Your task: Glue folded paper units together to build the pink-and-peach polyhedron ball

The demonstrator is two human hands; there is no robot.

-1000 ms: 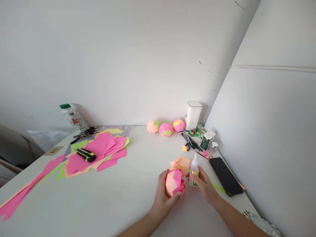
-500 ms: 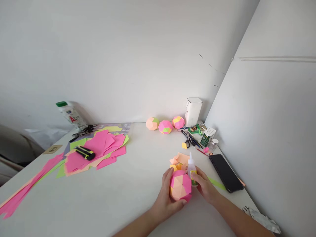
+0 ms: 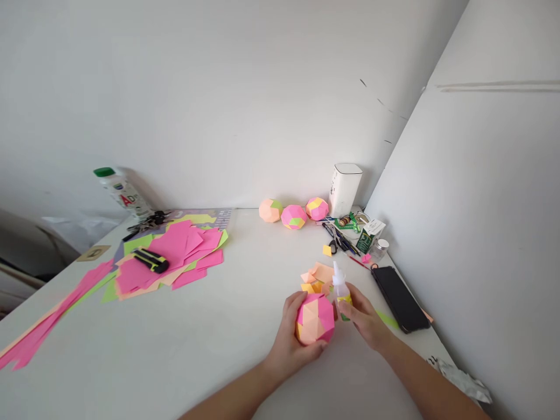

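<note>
A faceted paper ball (image 3: 314, 319) in pink and peach rests in my left hand (image 3: 286, 344), whose fingers and thumb wrap round its left side. My right hand (image 3: 367, 318) grips a small glue bottle (image 3: 343, 297) with a yellow and green label, held upright just right of the ball, its white nozzle pointing up. Behind the ball lie folded peach and orange paper pieces (image 3: 322, 272). Three finished-looking paper balls, one of them pink with green and yellow (image 3: 293, 217), sit near the wall.
Pink and green paper sheets (image 3: 175, 251) with a black and yellow cutter (image 3: 151, 260) lie at the left. A bottle (image 3: 125, 195) stands behind them. On the right are a black phone (image 3: 401, 299), scissors (image 3: 333, 245), pens, a jar (image 3: 380, 249) and a white container (image 3: 345, 189).
The view has shifted slightly. My left hand and the ball have moved a little left, opening a small gap to the glue bottle, which now tilts slightly.
</note>
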